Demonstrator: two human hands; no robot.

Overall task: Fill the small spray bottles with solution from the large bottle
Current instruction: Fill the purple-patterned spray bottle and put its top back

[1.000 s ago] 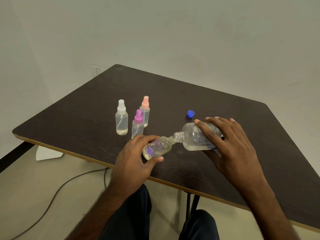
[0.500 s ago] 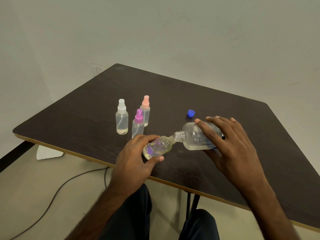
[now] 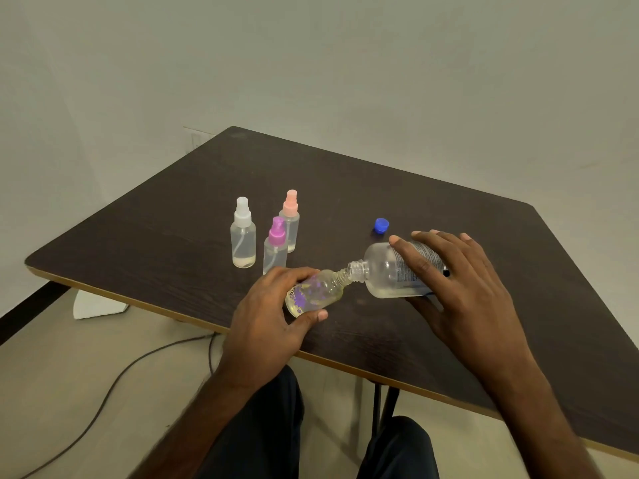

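Small clear plastic bottle printed with purple flowers (image 3: 313,295) sits in the grip of the left hand (image 3: 266,326), just above the near part of the dark wood-grain tabletop (image 3: 173,236). The fingers curl over its far side and the thumb presses its near side by the base. It has no sprayer on and its threaded neck is bare. The bottle is tilted, with its long axis running from the base at lower left to the neck at upper right. A little pale yellowish liquid pools in the low end.

The right hand (image 3: 463,288) grips the large clear plastic bottle with a printed label (image 3: 387,271). Its fingers are spread and wrapped over the labelled body, and the palm lies against the near side. This bottle is rounded at the shoulder and lies almost level, its long axis running left to right. Its open ribbed neck points left and meets the mouth of the small bottle. Clear liquid lies along its lower side.

A round blue screw cap (image 3: 381,225) rests on the tabletop just behind the large bottle. Further left, three small clear spray bottles stand upright close together: one with a white sprayer (image 3: 243,236), one with a magenta sprayer (image 3: 275,247), and one with a peach sprayer (image 3: 290,219) behind it. The white-topped one shows a thin yellowish layer at its bottom. A dark cable (image 3: 103,402) curves over the pale floor below.
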